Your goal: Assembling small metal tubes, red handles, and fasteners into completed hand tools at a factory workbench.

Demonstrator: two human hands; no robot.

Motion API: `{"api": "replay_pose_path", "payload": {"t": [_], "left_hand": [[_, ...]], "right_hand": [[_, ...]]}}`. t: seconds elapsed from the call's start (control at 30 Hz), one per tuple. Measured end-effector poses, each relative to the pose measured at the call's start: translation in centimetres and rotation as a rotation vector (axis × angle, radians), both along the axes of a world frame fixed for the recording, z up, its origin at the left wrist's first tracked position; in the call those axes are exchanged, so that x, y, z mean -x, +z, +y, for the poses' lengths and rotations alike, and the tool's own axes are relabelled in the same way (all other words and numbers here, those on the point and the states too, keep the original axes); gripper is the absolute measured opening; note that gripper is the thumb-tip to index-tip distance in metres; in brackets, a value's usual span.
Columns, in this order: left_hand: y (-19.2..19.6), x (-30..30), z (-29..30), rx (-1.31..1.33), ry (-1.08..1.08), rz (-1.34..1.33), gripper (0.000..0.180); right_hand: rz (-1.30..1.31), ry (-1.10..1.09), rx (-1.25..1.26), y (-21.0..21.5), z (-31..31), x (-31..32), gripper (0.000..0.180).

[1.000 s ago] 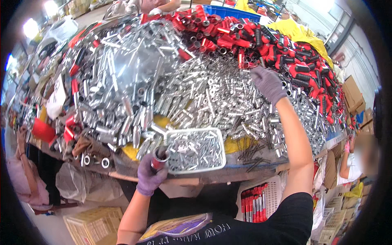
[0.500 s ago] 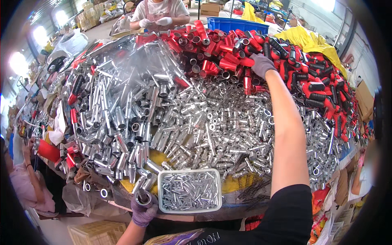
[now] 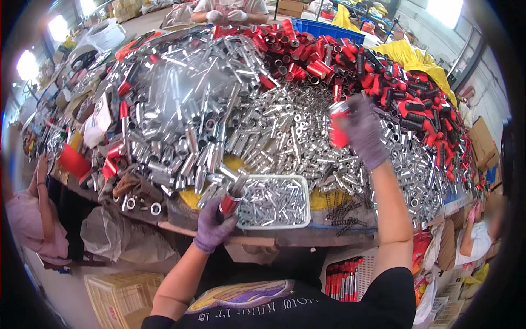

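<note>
Purple-gloved, my left hand (image 3: 213,226) is closed round an upright red-and-silver tube (image 3: 232,198) at the table's front edge. Just right of that tube stands a white plastic tray (image 3: 308,204) full of short silver pins. My right hand (image 3: 365,134), also gloved and somewhat blurred, grips a red metal sleeve (image 3: 338,130) with a shiny end. It hangs over the heap of small silver fittings (image 3: 307,151), in front of the pile of red sleeves (image 3: 298,52).
Silver tubes (image 3: 189,109) cover the table's left half. Red-and-black handles (image 3: 416,112) are heaped at the right. Dark springs (image 3: 348,211) lie near the front edge. A co-worker's gloved hands (image 3: 227,15) show across the table; other people sit at both sides. A yellow crate (image 3: 123,299) stands below.
My right hand has drawn back toward me from the red pile, carrying a red sleeve. My left hand has turned its tube more into sight. The whole view has shifted.
</note>
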State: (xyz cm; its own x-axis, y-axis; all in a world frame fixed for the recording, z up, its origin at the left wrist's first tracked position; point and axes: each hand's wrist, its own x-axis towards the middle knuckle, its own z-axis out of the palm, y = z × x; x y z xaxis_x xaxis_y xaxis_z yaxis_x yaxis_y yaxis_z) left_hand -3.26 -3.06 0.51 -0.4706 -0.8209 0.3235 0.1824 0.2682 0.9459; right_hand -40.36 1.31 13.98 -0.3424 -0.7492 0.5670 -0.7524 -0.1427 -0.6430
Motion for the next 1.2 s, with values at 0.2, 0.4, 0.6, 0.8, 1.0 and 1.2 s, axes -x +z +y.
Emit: {"api": "replay_pose_path", "payload": {"t": [0.2,0.4,0.6,0.8,1.0,1.2], "left_hand": [[-1.5,0.3,-0.2,-0.152,-0.085,-0.036,0.045],[0.1,-0.4,0.2,-0.118,-0.124,-0.043,0.04],[-0.7,-0.4,-0.1,-0.147,-0.221,0.051,0.039],[-0.3,-1.0,-0.3,-0.127,-0.252,-0.054,0.044],[-0.5,-0.7,-0.3,0.038,-0.251,-0.033,0.049],[0.0,-1.2,-0.2,0.126,-0.279,-0.167,0.049]], "right_hand": [[0.838,-0.07,-0.356,-8.9,-0.6,-4.1,0.043],[1.091,0.182,-0.71,-4.3,1.0,-5.6,0.053],[0.107,0.148,-0.475,1.1,2.5,-8.5,0.045],[0.207,0.467,-0.582,12.1,3.7,-14.4,0.044],[0.51,0.505,-0.81,12.9,2.4,-18.2,0.041],[1.057,0.796,-0.607,11.4,2.5,-19.6,0.037]]}}
